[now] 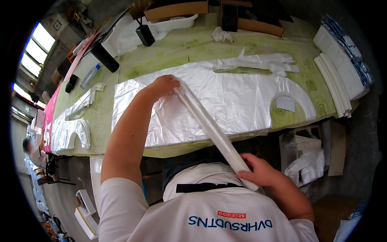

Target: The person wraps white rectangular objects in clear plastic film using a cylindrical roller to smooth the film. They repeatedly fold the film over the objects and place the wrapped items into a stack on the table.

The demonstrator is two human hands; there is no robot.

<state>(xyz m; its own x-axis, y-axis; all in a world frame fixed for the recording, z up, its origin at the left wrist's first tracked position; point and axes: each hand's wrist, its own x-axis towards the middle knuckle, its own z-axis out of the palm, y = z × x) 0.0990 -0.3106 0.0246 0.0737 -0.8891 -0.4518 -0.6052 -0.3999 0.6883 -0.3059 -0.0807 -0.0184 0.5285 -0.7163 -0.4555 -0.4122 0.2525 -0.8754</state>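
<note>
A long, whitish roll of plastic film point(213, 131) slants from the table toward my body. My left hand point(166, 85) is closed at its far end, over the sheets. Near my waist, my right hand point(258, 169) wraps round the near end, which sticks out past the table edge. Under the roll lies a wide stack of shiny, clear-white plastic bags point(238, 103), flat on the table. Its right end has a curved cut-out with a white paper card point(285, 103) in it. Strips of the same plastic point(258, 63) lie crumpled along the far side.
The table point(161, 52) has a green flowered cover. More cut bags point(68, 127), a bottle point(90, 76) and a black cylinder point(104, 57) are at left. Cardboard boxes point(177, 10) stand at the back, white rolls point(332, 84) at right. Another person point(36, 153) sits far left.
</note>
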